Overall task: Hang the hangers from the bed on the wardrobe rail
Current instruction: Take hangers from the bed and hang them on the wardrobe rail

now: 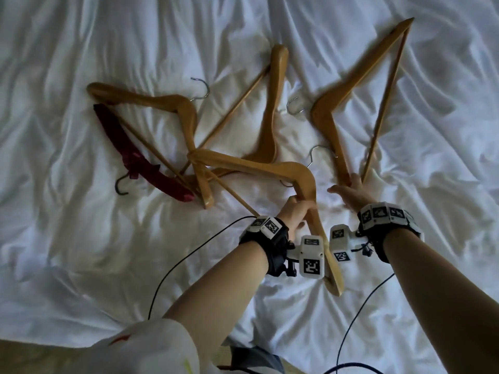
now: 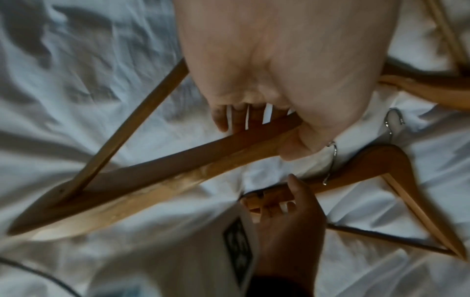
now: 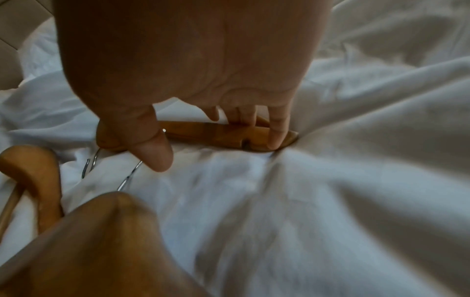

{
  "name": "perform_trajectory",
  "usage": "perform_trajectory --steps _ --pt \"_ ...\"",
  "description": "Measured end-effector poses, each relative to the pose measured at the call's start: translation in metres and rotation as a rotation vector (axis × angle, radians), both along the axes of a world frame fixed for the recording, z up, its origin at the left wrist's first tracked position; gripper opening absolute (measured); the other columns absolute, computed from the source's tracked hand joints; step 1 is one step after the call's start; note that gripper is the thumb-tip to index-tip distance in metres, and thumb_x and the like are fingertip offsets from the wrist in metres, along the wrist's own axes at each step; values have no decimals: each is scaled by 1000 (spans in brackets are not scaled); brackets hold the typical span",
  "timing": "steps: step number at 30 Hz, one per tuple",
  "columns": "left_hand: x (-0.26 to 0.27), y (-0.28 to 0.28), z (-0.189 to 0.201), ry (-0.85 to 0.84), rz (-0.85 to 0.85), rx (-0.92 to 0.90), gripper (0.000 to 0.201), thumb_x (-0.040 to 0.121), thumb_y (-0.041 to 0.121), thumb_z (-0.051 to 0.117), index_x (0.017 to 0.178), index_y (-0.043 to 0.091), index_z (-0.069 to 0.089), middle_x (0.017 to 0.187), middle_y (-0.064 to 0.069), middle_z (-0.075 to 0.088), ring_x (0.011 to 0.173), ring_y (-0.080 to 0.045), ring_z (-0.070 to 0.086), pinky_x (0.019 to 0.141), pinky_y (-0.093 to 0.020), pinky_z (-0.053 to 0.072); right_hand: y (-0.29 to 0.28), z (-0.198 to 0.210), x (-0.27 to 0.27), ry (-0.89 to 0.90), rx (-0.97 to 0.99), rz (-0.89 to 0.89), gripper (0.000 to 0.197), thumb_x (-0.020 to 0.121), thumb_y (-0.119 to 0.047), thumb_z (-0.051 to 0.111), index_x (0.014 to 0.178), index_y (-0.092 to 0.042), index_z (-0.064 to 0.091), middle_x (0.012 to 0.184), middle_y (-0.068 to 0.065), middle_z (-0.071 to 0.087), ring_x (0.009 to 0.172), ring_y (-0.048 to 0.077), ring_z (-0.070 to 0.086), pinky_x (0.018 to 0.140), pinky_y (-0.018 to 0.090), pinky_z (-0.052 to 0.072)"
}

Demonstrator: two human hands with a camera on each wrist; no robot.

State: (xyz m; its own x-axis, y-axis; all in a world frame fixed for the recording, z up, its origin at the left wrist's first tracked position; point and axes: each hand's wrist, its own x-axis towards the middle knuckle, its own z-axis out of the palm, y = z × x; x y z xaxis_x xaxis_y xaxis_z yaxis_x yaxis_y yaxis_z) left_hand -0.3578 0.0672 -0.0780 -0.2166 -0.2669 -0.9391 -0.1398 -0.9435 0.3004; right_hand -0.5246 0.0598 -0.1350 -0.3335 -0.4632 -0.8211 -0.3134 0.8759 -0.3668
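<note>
Head view: five hangers lie on the rumpled white bed sheet (image 1: 81,252). The left hand (image 1: 295,211), near 6 o'clock, has its fingers wrapped round one arm of a tan wooden hanger (image 1: 270,168), whose lower end passes under the wrist camera. At 3 o'clock from it, the right hand (image 1: 353,194) reaches to the near tip of a second tan wooden hanger (image 1: 328,122) that stretches away toward 1 o'clock. A dark red padded hanger with a bow (image 1: 140,160) lies at 9 o'clock, partly under a third wooden hanger (image 1: 172,109); a fourth wooden hanger (image 1: 274,103) lies toward 12 o'clock.

Left wrist view: the left hand (image 2: 284,66) holds its hanger (image 2: 157,180), fingers (image 2: 221,120) curled over the arm and thumb beneath, so the grip pinches the wood. At 5 o'clock the right hand (image 2: 292,225) touches the tip of the other hanger (image 2: 376,162) with spread fingers.

Right wrist view: the right hand (image 3: 183,60) presses straight fingertips (image 3: 278,134) onto the notched hanger tip (image 3: 229,136), which lies on the sheet (image 3: 356,180); the thumb stands apart, and the grip is spread, not curled round the wood.
</note>
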Motion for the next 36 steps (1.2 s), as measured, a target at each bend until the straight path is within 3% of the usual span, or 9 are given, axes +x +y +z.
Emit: perform_trajectory --steps 2,4,8,10,14,19,25,30,36 --pt "0 -2 2 21 45 15 7 89 12 52 95 13 54 79 -4 51 78 -18 49 74 -28 36 -3 1 3 6 9 2 87 67 -42 69 140 -18 29 136 16 43 119 37 48 99 55 43" --pt "0 -5 6 38 81 27 6 90 8 51 86 12 53 77 -6 51 74 -19 50 71 -28 40 -6 0 7 51 22 15 80 74 -37 67 141 -16 28 138 18 40 120 40 47 100 55 44" --pt "3 -2 7 10 90 16 7 89 5 55 92 9 50 92 -13 55 84 -22 55 57 -25 44 -4 9 22 150 46 73 66 83 -34 58 139 -11 32 134 20 45 114 40 53 95 49 48" --pt "5 3 6 -49 79 -22 18 89 6 56 104 9 45 89 -9 53 76 -18 54 58 -26 42 2 14 31 198 72 134 61 87 -35 58 135 -6 36 129 18 52 112 38 56 86 41 48" --pt "21 10 8 -179 92 -73 34 89 5 53 121 3 41 77 -7 45 59 -17 45 53 -29 39 23 26 46 327 128 333 59 86 -42 62 125 -4 40 119 21 60 107 39 59 86 43 50" --pt "48 11 18 -273 131 -120 15 91 0 50 104 6 45 73 -5 46 56 -15 42 44 -23 36 37 55 65 388 89 519 42 82 -34 65 112 -10 47 90 10 53 87 33 58 72 36 49" --pt "65 17 48 -245 179 -169 10 89 1 53 85 6 46 68 -8 48 52 -17 43 44 -23 34 24 113 91 326 -204 293 29 87 -11 51 113 1 49 111 21 60 97 36 56 72 32 39" --pt "88 20 88 -182 235 -257 24 89 5 57 112 5 52 71 -6 52 59 -17 48 50 -25 39 17 167 108 284 -467 139 22 88 -17 52 104 -2 55 90 13 57 81 32 54 66 30 36" --pt "143 24 152 -175 350 -464 33 83 9 68 112 3 55 71 -5 53 60 -16 50 51 -25 40 36 220 140 169 -745 202 19 84 -18 63 91 -3 55 71 17 61 65 36 60 60 39 49"
